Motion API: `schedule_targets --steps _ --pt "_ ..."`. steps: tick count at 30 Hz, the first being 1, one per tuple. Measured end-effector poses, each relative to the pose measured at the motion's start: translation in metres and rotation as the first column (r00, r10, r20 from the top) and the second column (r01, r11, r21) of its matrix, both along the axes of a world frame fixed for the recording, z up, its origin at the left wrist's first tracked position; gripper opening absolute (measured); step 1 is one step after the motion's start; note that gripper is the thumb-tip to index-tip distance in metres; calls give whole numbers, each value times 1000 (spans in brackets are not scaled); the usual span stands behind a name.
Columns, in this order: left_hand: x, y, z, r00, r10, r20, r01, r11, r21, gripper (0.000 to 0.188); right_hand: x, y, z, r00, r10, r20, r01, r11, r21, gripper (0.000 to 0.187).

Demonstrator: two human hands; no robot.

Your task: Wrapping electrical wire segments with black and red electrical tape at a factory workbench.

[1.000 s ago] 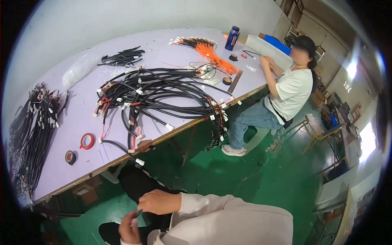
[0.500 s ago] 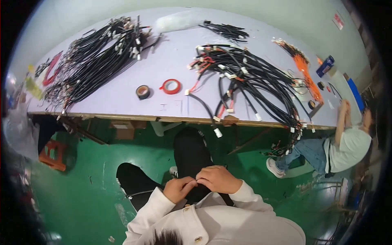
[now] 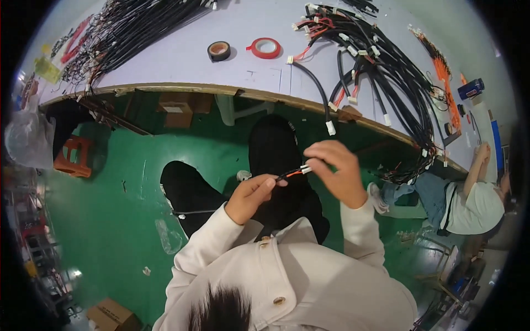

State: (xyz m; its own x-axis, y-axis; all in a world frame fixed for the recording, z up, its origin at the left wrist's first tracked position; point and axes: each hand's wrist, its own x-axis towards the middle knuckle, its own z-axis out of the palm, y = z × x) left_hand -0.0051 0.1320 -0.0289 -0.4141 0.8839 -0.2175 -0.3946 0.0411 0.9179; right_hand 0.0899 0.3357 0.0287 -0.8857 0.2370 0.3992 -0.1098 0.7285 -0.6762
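Over my lap, my left hand (image 3: 251, 197) is closed with thumb and fingers pinching a black-sheathed cable (image 3: 282, 177). Red and black wires come out of the sheath and end in small white connectors (image 3: 305, 169). The cable's other part (image 3: 196, 212) runs from under my left wrist across my left thigh, with a white tip at its end. Just right of the connectors, my right hand (image 3: 338, 172) has its thumb and fingers apart, slightly blurred. Its thumb is close beside the connectors; whether it touches them is hard to see.
On the table (image 3: 182, 74) lie a black tape roll (image 3: 218, 51), a red tape roll (image 3: 265, 47) and heaps of black cables (image 3: 386, 69), some overhanging the edge. Orange wires (image 3: 443, 71) and a blue can (image 3: 471, 89) are farther right. A person (image 3: 475, 201) sits at the right.
My hands were together at my lap; now they are apart, the right one raised to the right. The cable's wires and white connectors have come into sight. The view has tilted downward.
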Motion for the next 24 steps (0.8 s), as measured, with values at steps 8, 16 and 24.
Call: schedule_targets --steps 8,16,24 --pt "-7 -7 7 984 12 179 -11 1000 -4 40 -22 15 53 997 -34 -74 31 999 -44 11" --pt "-6 -12 1 972 -42 232 33 999 43 36 -80 5 78 993 117 16 -114 986 -124 14" --pt "-3 -11 -4 976 -41 213 19 994 105 30 -201 13 61 960 276 -36 -265 945 192 33"
